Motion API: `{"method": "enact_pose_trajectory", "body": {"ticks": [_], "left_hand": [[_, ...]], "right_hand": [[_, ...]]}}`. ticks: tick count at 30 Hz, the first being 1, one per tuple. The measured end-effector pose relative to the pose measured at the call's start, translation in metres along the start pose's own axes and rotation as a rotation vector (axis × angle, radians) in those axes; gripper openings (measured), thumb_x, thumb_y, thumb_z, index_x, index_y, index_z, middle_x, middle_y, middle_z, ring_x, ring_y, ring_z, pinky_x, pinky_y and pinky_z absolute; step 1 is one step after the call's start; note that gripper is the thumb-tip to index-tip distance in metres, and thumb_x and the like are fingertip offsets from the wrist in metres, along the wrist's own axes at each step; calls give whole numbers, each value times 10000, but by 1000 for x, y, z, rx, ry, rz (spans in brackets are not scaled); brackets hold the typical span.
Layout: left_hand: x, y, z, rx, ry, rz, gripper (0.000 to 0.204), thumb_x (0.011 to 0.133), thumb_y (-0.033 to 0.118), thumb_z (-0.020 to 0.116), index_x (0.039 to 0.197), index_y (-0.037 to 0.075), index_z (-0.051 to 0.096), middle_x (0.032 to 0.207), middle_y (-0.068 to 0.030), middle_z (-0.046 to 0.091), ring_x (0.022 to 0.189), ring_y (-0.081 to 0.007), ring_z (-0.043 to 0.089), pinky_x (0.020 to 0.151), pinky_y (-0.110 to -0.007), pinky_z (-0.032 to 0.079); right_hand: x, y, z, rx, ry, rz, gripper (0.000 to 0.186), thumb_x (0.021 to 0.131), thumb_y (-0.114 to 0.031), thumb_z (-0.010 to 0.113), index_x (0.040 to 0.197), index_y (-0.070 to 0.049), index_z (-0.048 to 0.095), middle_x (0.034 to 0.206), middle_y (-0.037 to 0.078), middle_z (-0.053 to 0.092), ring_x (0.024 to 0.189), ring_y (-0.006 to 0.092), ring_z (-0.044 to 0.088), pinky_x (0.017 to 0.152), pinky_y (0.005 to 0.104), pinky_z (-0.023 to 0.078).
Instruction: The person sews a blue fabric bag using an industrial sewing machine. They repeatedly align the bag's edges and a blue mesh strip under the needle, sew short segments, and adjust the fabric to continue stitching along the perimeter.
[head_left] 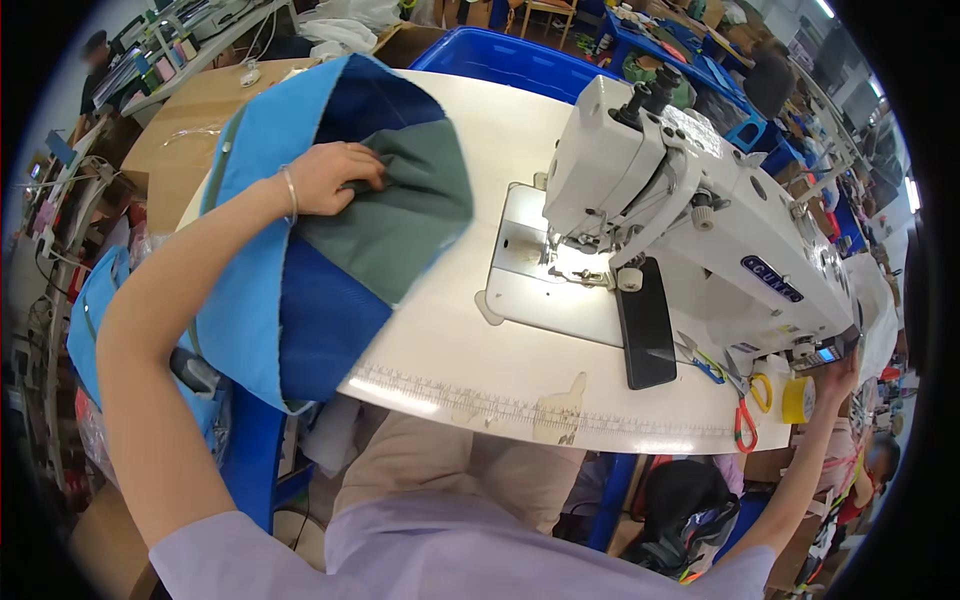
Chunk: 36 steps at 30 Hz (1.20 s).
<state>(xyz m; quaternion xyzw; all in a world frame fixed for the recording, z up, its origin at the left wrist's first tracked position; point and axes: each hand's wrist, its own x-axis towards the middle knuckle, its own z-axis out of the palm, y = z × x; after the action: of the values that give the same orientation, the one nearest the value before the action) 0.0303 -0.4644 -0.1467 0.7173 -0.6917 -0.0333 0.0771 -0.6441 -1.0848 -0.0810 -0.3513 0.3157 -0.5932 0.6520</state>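
Note:
My left hand (pixel 338 178) has its fingers curled onto a grey-green cloth panel (pixel 410 200), which wrinkles under the fingertips. This panel lies inside a folded bag-like piece of blue fabric (pixel 262 130), bright blue outside and dark blue within, spread over the left part of the sewing table. At the far right, my right hand (pixel 842 378) reaches up to the end of a white sewing machine (pixel 690 190), beside its small lit display (pixel 826 354). Its fingers are mostly hidden there. The needle area (pixel 585 265) is lit, with no fabric seen under it.
A black phone (pixel 648 330) lies by the machine bed. Right of it are small snips (pixel 705 360), red-and-yellow-handled scissors (pixel 745 420) and a yellow tape roll (pixel 797 400). A printed ruler (pixel 540 412) runs along the table's front edge. Behind stands a blue bin (pixel 500 62).

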Motion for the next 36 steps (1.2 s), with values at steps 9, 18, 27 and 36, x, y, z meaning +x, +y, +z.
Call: {"method": "enact_pose_trajectory", "body": {"ticks": [9, 18, 27, 36], "left_hand": [[-79, 60, -4, -179, -12, -276, 269, 878, 300, 613, 990, 93, 744, 1226, -125, 683, 1347, -318, 513, 1147, -690, 244], [-68, 127, 79, 181, 276, -364, 723, 939, 559, 555, 1447, 50, 491, 1553, -243, 383, 1462, -480, 293, 1123, -763, 185], [-69, 93, 28, 212, 101, -125, 557, 845, 334, 654, 1351, 115, 570, 1507, -166, 467, 1448, -372, 366, 1159, -672, 254], [-71, 284, 24, -161, 893, 150, 249, 799, -17, 602, 996, 65, 730, 1031, -118, 731, 991, -352, 688, 916, -449, 547]], "right_hand": [[76, -39, -84, -436, -105, -122, 421, 1002, -245, 625, 1377, -55, 613, 1346, 102, 643, 1237, 232, 597, 1032, 383, 484], [-60, -99, -29, -663, -258, -416, 377, 1019, -212, 623, 1364, -60, 635, 1270, 78, 663, 981, 119, 636, 807, 219, 485], [-299, -6, 118, -1457, -699, -1228, 208, 926, -44, 662, 1129, -57, 707, 992, 80, 734, 879, 206, 689, 740, 325, 533], [-379, 140, 91, -1486, -1149, -1209, 234, 845, -166, 729, 693, -77, 575, 707, 93, 618, 640, 286, 619, 556, 430, 470]]}}
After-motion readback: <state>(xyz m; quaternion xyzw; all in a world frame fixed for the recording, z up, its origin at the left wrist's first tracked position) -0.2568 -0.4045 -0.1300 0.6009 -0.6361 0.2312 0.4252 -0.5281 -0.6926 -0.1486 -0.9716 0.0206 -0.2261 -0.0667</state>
